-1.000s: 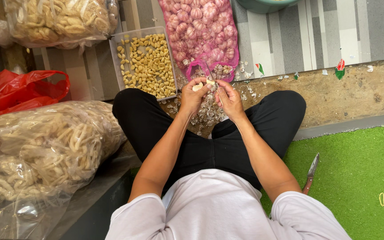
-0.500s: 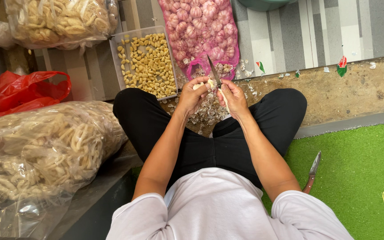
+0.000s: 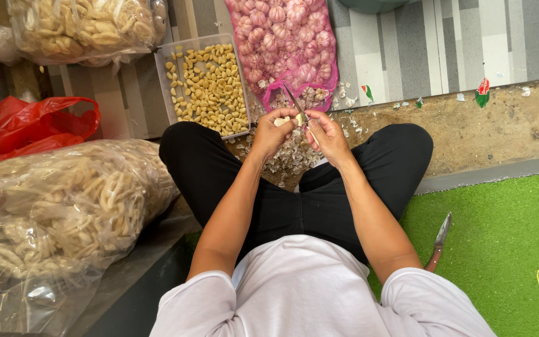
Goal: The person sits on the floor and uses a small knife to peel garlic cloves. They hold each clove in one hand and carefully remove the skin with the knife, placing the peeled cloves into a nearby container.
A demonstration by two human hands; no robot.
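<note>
Cross-legged on the floor, a person works a small knife (image 3: 296, 104) against a pale garlic clove (image 3: 280, 121), the left hand (image 3: 274, 131) pinching the clove, the right hand (image 3: 327, 134) closed around the knife's handle. With the thin blade angled so close to the fingertips, a slip on the smooth clove could likely nick a finger. Papery skins (image 3: 285, 159) lie littered between the knees and could get mixed in with the peeled cloves in the clear plastic tub (image 3: 165, 81). A pink mesh sack (image 3: 285, 37) bulges with knobbly bulbs. A second knife (image 3: 439, 240) rests on the green turf.
</note>
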